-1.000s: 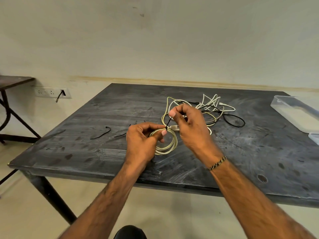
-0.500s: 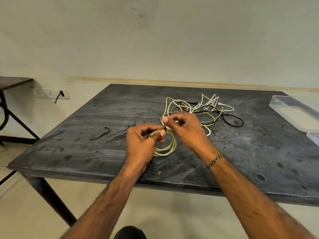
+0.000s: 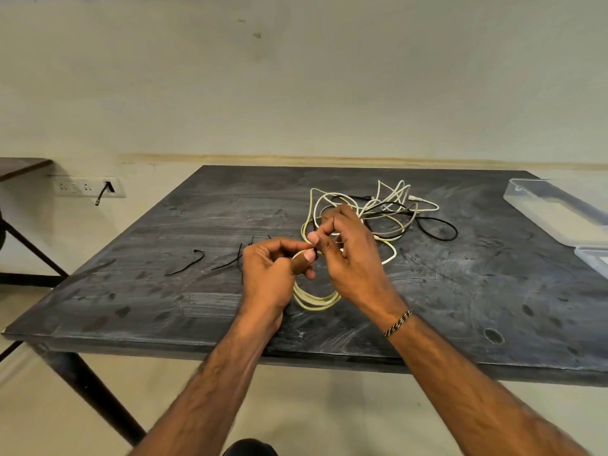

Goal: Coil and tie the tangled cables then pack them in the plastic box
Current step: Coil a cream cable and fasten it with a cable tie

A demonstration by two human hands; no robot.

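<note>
The table [image 3: 164, 291] is dark and scuffed and takes up most of the view. At its far right edge lies the clear plastic box [image 3: 552, 209], with part of a second clear piece just in front of it. Near the middle of the far half is the tangle [image 3: 394, 212] of cream and black cables, well apart from the box. In front of the tangle, touching it, hangs the cream coil [image 3: 316, 301], its lower loops showing between the wrists. The left hand [image 3: 273, 274] grips the top of the coil, fingers curled round it. The right hand [image 3: 352, 258] pinches a small black tie [image 3: 316, 251] between thumb and forefinger, right at the left thumb. Spare black ties [image 3: 187, 266] lie on the table left of the hands
</note>
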